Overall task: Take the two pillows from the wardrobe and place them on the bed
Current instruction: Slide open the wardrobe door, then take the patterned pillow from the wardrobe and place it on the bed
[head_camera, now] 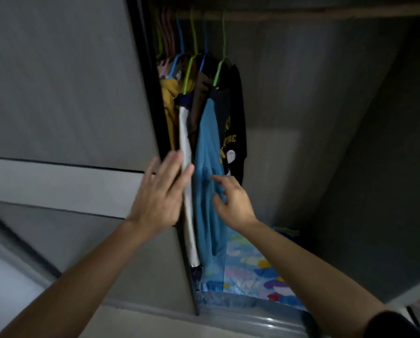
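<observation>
The wardrobe (301, 118) stands open in front of me, dim inside. At its bottom lies a pillow (255, 272) with a blue cover and coloured cloud-like patches, partly hidden by hanging clothes and my right forearm. I can make out only this one pillow. My left hand (160, 193) is spread flat, fingers apart, against the edge of the grey sliding door (65, 93) and the white hanging garment (187, 167). My right hand (230, 201) reaches into the wardrobe with fingers loosely curled against the blue hanging shirt (209, 154), holding nothing.
Several garments hang on green, blue and pink hangers (191, 45) from a rail (301, 13) at the top, among them a black shirt with yellow lettering (233, 132) and a yellow one (168, 93). The door track (252, 320) runs along the bottom. The wardrobe's right half is bare wall.
</observation>
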The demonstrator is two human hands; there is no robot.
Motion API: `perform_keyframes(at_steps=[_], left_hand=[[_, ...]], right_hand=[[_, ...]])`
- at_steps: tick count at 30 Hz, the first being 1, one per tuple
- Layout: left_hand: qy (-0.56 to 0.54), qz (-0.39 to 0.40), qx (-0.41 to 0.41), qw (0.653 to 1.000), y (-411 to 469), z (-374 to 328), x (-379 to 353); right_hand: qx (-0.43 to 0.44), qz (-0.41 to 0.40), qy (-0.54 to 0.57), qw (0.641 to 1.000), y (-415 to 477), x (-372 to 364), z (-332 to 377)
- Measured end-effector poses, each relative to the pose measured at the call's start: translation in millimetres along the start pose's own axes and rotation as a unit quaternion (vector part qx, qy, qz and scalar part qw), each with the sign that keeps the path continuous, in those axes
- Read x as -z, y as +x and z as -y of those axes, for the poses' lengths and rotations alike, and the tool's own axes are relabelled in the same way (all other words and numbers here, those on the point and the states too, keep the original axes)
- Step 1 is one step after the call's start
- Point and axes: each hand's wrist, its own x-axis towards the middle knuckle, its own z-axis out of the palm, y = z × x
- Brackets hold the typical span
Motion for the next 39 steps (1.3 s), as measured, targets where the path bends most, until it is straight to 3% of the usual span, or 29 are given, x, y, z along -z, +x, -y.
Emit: perform_keyframes(at_steps=[3, 6, 12, 17, 24, 31, 39], left_hand=[[-0.037, 0.019, -0.048, 0.998, 27.4, -35.2, -37.1], [-0.04, 0.088, -0.016, 0.995, 45.6, -56.4, -71.7], [-0.083, 0.193, -0.015, 0.977, 66.8, -119.8, -164.6], [-0.114, 0.248, 0.01, 0.962, 53.7, -163.4, -258.6], [-0.14, 0.31, 0.05, 0.939, -4.1, -202.2, -386.2], [-0.128, 0.427, 0.103, 0.889, -138.7, -236.2, -509.9], [-0.105, 0.487, 0.095, 0.862, -331.4, -293.4, -664.2]], right_hand=[[-0.039, -0.037, -0.108, 0.993, -6.9, 40.6, -40.2], [-0.083, -0.044, -0.169, 0.981, -23.9, 77.3, -75.2], [-0.18, -0.048, -0.213, 0.959, -72.4, 130.0, -171.8], [-0.213, -0.007, -0.194, 0.958, -80.5, 123.5, -272.2], [-0.231, 0.076, -0.172, 0.955, -79.8, 54.4, -416.5], [-0.267, 0.134, -0.182, 0.937, -136.4, -56.2, -535.1], [-0.178, 0.236, -0.311, 0.903, -251.3, -213.9, -690.4]])
